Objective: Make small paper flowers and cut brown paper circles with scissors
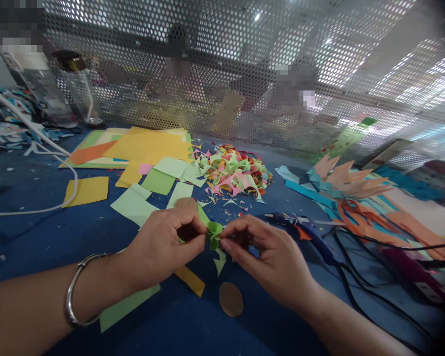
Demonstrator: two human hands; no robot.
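Between my two hands is a small green folded paper flower (214,233), its petal-like loops facing up. My left hand (166,237) pinches it from the left between thumb and forefinger. From the other side, the thumb and forefinger of my right hand (257,247) close on its edge. A pale green paper scrap (219,263) lies just under the flower. Nearer to me on the blue table rests a brown oval disc (231,299). A yellow paper strip (191,281) and a green sheet (128,306) lie partly beneath my left hand and forearm.
A heap of colourful paper scraps (235,170) sits beyond my hands. Left of it are stacked yellow sheets (148,148) and loose paper squares. A blue glue gun (319,242) with black cables lies right, near orange paper pieces (363,217). Bottles (77,89) stand by the perforated screen (222,64).
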